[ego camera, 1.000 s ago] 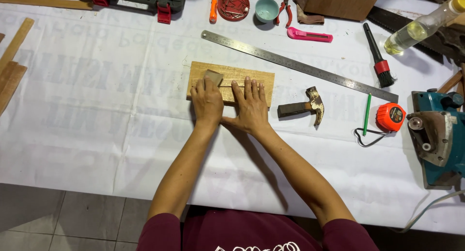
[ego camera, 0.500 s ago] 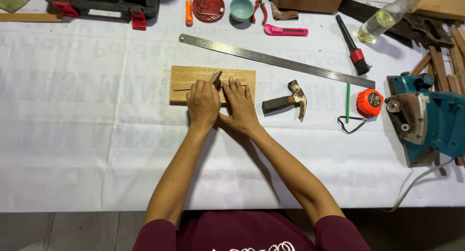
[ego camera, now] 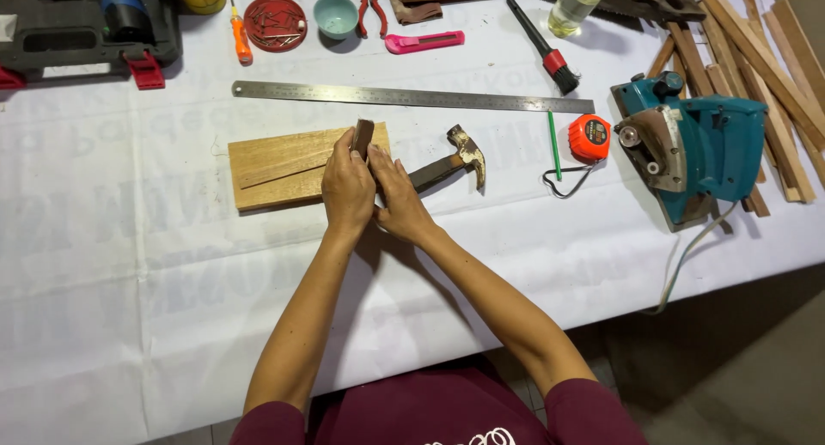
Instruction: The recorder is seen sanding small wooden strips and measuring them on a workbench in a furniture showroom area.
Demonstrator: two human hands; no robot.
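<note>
Two hands meet at the right end of the wooden board (ego camera: 284, 166) on the white-covered bench (ego camera: 129, 265). Our left hand (ego camera: 346, 187) and right hand (ego camera: 397, 198) press together, their grip closed around a small dark block (ego camera: 363, 138) that stands upright on the board's right end. Just right of the board lies a hammer (ego camera: 451, 160), its handle partly under our right hand. Beyond the board runs a steel ruler (ego camera: 412, 96); further right of it sit an orange tape measure (ego camera: 589, 137) and a teal power saw (ego camera: 692, 144).
</note>
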